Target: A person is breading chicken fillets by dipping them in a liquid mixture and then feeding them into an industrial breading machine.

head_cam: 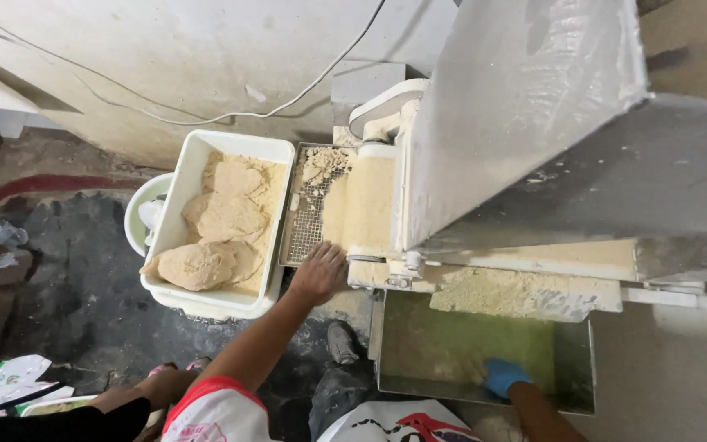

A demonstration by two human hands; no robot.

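My left hand [318,272] is bare and lies flat on the near corner of a wire mesh tray [304,233], fingers spread. The mesh tray holds pale dough crumbs at its far end. Beside it a belt [367,200] carries a sheet of tan dough out of a grey metal machine [525,123]. My right hand [503,376] wears a blue glove and reaches down into a greenish metal tray [419,348] under the machine, touching loose crumbs there. Whether its curled fingers hold anything is hidden.
A white plastic tub [194,164] left of the mesh tray holds several large lumps of tan dough. A white bucket [137,214] sits behind it. Crumbs cover the machine's ledge [517,293]. A limb in a black sleeve [108,409] and plastic bags [6,378] are at the lower left.
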